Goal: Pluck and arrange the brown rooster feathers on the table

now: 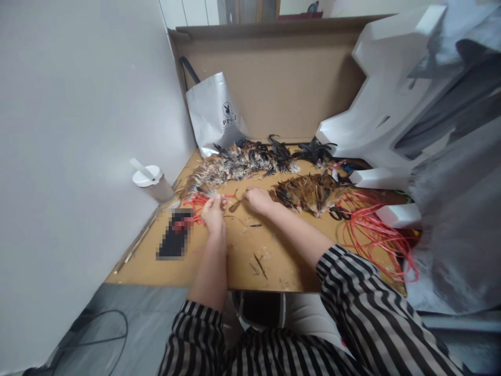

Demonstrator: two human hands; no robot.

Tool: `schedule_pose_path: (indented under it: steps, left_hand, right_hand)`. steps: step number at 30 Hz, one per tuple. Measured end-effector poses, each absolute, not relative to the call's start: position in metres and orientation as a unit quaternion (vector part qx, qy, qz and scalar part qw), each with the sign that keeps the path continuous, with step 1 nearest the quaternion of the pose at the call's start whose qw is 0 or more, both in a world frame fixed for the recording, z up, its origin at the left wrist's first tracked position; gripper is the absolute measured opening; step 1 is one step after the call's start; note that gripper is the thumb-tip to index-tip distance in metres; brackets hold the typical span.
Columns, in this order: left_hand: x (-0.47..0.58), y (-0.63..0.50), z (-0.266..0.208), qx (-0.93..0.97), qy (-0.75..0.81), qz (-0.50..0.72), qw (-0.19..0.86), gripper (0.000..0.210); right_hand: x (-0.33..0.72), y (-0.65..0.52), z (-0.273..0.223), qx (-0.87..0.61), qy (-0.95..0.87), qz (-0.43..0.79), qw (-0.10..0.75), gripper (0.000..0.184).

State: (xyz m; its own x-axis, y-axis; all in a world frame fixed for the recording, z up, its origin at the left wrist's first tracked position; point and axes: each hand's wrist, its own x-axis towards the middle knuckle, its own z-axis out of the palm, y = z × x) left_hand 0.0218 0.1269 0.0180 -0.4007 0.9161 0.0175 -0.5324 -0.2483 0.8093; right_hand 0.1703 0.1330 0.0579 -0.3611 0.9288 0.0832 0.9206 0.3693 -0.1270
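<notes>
My left hand is closed in a pinch around red cord, with loops of it bunched to its left and a short piece showing past the fingertips. Just to the right, my right hand has its fingers closed, and a brown feather juts from its fingertips toward the left hand. A pile of brown and black feathers lies to the right of that hand. Behind both hands stretches a long row of tan, grey and black feathers.
Loose feathers lie on the tabletop. A dark, pixelated rectangle and lidded tub are left. Black scissors, red strands and white foam are right. A silver bag leans behind.
</notes>
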Motion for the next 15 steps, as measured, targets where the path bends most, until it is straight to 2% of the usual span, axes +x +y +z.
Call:
schedule_pose_path:
  steps: [9, 15]
  left_hand:
    - [0.024, 0.128, 0.016, 0.254, 0.396, 0.739, 0.482, 0.027]
    - [0.024, 0.129, 0.011, 0.27, 0.407, 0.729, 0.48, 0.029]
  right_hand:
    - [0.155, 0.153, 0.05, -0.563, -0.826, 0.019, -0.002, 0.029]
    - [0.177, 0.139, 0.045, -0.539, -0.838, 0.083, 0.014, 0.019]
